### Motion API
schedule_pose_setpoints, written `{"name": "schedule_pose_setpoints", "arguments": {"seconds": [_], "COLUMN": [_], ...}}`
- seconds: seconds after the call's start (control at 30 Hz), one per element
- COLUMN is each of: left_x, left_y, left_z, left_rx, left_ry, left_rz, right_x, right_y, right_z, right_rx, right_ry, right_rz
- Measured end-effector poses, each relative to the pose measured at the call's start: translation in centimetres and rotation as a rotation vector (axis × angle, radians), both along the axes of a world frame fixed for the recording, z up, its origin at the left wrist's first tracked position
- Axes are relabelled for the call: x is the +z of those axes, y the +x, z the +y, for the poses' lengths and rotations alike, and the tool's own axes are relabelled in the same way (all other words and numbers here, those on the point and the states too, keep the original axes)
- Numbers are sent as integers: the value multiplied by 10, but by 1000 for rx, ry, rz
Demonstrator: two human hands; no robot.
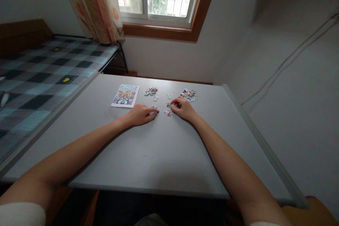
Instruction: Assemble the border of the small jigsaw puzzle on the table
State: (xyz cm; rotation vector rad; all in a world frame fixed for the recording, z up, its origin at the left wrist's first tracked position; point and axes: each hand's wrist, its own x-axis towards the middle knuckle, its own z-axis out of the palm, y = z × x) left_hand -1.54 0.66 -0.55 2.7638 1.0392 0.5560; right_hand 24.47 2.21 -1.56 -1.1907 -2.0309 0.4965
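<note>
The left hand lay palm down on the grey table, toward its far edge, fingers stretched out and gripping nothing. Their tips hid whatever lay beneath, just short of a loose piece. The right hand curled over a cluster of pieces; whether its fingers pinched one could not be told. Nearer the far edge sat a small pile, a larger pile and a picture card, its print too small to read.
</note>
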Motion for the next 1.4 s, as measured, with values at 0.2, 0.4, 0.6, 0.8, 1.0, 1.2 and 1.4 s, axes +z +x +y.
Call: {"name": "schedule_pose_setpoints", "arguments": {"seconds": [0.2,0.4,0.6,0.8,1.0,1.2,1.4], "left_x": [3,3,0,1,1,2,3], "left_y": [1,1,0,1,1,1,1], "left_z": [-2,-2,0,-1,-1,-1,-2], "left_rx": [13,6,1,2,13,-2,-3], "left_ry": [-7,9,10,17,13,22,32], "left_rz": [25,14,9,23,19,9,17], "right_x": [0,2,-1,-1,0,0,-1], "right_y": [0,0,0,0,0,0,0], "right_z": [0,-1,0,0,-1,0,1], "right_rx": [0,-1,-2,-7,-6,-21,-25], "right_ry": [-10,-22,-20,1,19,18,14], "right_rz": [-2,-8,-6,8,14,6,-5]}}
